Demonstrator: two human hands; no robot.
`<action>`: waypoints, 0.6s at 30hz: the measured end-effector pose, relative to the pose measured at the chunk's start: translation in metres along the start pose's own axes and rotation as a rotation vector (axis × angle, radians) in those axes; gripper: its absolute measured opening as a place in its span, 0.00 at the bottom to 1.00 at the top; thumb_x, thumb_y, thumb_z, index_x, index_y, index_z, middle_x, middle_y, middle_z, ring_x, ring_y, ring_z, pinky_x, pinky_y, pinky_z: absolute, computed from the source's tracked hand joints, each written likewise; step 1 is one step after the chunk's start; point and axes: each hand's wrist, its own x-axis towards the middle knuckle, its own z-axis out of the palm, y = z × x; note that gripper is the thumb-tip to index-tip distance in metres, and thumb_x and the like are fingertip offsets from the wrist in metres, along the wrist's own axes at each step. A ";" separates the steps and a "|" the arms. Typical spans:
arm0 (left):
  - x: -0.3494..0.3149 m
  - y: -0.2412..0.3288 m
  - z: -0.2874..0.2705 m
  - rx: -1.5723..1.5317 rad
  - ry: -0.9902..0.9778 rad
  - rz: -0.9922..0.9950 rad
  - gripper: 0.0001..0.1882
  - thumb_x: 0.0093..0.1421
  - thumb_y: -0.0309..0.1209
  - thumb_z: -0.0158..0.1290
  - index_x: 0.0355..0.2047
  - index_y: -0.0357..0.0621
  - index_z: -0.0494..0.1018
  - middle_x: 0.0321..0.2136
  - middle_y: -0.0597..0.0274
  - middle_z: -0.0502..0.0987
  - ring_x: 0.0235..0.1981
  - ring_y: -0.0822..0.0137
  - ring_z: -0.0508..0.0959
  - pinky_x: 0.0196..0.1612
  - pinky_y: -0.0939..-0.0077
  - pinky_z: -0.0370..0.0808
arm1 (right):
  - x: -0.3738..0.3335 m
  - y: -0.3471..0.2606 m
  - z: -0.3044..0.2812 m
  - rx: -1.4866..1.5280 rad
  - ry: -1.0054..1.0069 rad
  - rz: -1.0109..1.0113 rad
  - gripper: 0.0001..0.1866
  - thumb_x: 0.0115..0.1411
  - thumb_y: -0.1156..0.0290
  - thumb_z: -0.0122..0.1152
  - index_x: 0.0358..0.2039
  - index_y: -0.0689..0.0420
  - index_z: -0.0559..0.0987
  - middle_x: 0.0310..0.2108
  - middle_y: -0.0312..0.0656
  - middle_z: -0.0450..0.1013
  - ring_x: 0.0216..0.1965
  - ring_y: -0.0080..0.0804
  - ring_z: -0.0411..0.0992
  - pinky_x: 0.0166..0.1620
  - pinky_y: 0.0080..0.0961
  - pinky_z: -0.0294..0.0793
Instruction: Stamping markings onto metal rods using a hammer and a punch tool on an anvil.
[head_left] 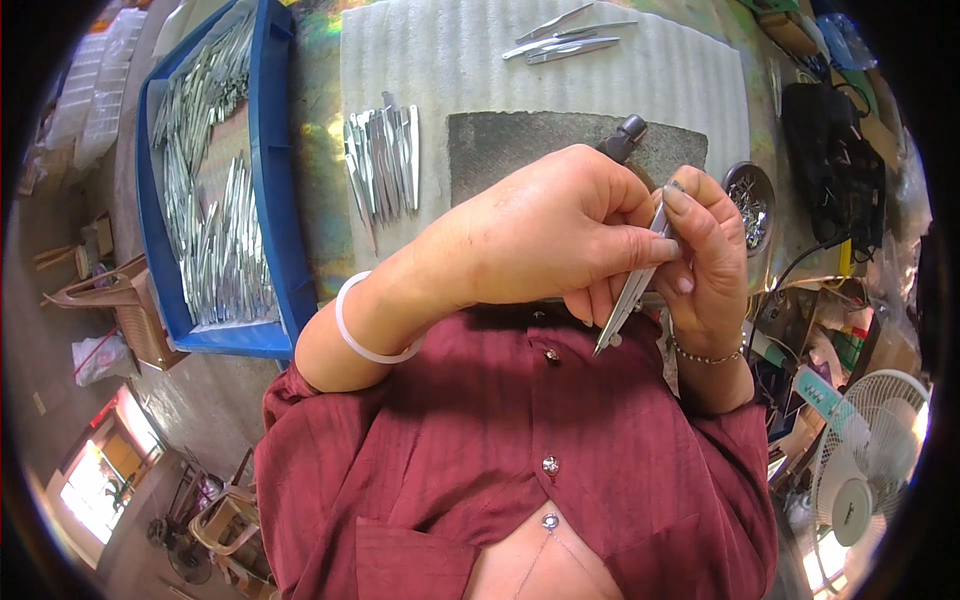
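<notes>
My left hand (570,225), with a white bangle on its wrist, pinches a slim pointed metal tool (632,298) between thumb and fingers. It is silver, long and narrow, with its pointed end aimed down toward my shirt. At its upper end the thumb and fingers of my right hand (712,250) are closed on the same piece. Both hands meet above the near edge of the work surface. Fingers hide part of the tool, so I cannot tell exactly how its parts join.
A blue tray (278,190) full of slim metal pieces stands at left. A row of similar pieces (384,165) and a few more (565,42) lie on white foam sheeting (420,60). Beyond my hands are a dark mat (500,150), a black-ended tool (628,135) and a bowl of small parts (765,185).
</notes>
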 end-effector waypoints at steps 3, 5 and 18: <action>0.003 0.004 0.006 0.008 -0.035 0.012 0.13 0.61 0.35 0.52 0.29 0.35 0.73 0.17 0.65 0.74 0.15 0.77 0.76 0.17 0.88 0.72 | -0.008 0.000 -0.006 0.038 -0.040 -0.055 0.08 0.61 0.71 0.53 0.25 0.57 0.70 0.16 0.32 0.65 0.10 0.11 0.55 0.12 0.09 0.52; 0.004 0.007 0.010 0.006 -0.062 0.019 0.13 0.62 0.35 0.51 0.29 0.35 0.73 0.17 0.65 0.74 0.16 0.77 0.76 0.17 0.87 0.73 | -0.012 -0.002 -0.008 0.057 -0.039 -0.083 0.08 0.61 0.72 0.53 0.25 0.57 0.70 0.16 0.32 0.65 0.10 0.12 0.55 0.12 0.09 0.52; 0.011 0.005 0.010 -0.165 -0.118 -0.099 0.12 0.62 0.35 0.52 0.28 0.38 0.70 0.16 0.63 0.75 0.16 0.72 0.78 0.16 0.85 0.74 | -0.016 0.004 -0.011 0.126 -0.020 -0.114 0.06 0.61 0.73 0.53 0.27 0.57 0.70 0.16 0.32 0.65 0.11 0.11 0.55 0.12 0.10 0.53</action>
